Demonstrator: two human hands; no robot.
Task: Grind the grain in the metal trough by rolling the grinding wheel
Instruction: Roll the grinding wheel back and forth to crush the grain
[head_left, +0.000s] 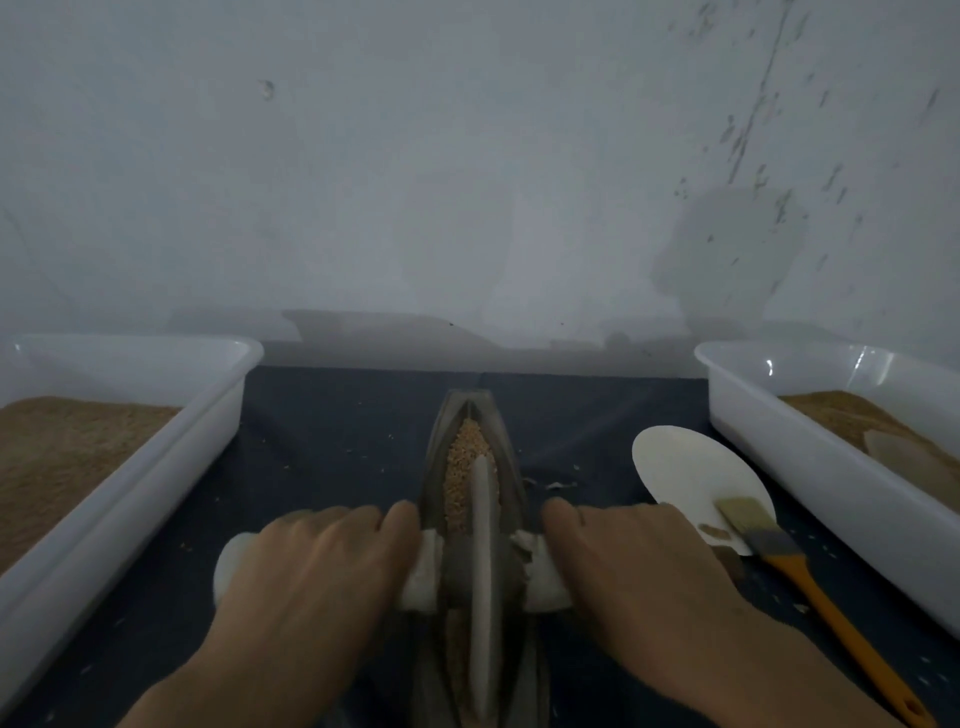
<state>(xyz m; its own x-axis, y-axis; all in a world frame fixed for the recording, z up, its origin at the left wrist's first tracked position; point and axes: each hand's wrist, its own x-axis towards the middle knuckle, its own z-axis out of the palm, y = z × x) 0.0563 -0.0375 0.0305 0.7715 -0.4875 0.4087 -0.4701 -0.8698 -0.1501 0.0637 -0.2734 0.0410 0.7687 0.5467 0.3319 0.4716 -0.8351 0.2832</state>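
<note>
No text, label, brand, number or sign can be read anywhere in the view.

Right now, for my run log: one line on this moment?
left hand: on axle | right hand: on axle | grinding wheel: in metal trough | grain: ahead
</note>
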